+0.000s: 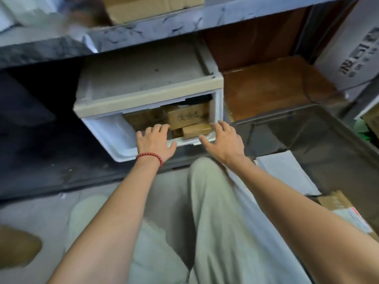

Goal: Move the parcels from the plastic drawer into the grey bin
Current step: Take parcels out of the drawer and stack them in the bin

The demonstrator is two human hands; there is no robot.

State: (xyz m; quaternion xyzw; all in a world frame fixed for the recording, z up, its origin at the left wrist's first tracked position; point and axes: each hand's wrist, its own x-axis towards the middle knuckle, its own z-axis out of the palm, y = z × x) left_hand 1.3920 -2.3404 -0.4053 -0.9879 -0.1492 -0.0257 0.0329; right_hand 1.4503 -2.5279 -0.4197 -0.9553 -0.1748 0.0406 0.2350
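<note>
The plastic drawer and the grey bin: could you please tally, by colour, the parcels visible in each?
Brown parcels in the drawer: 3 plainly visible; more may be hidden
White parcel in the grey bin: 1
Brown labelled parcel in the grey bin: 1, partly behind an arm
Total: 5

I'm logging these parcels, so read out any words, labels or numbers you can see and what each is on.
No text reads clearly.
Brown cardboard parcel in the white plastic drawer: dark scrawled marking, too blurred to read.
White carton at upper right: large dark printed characters, too blurred to read.
Paper label on flat parcel, lower right: unreadable.
</note>
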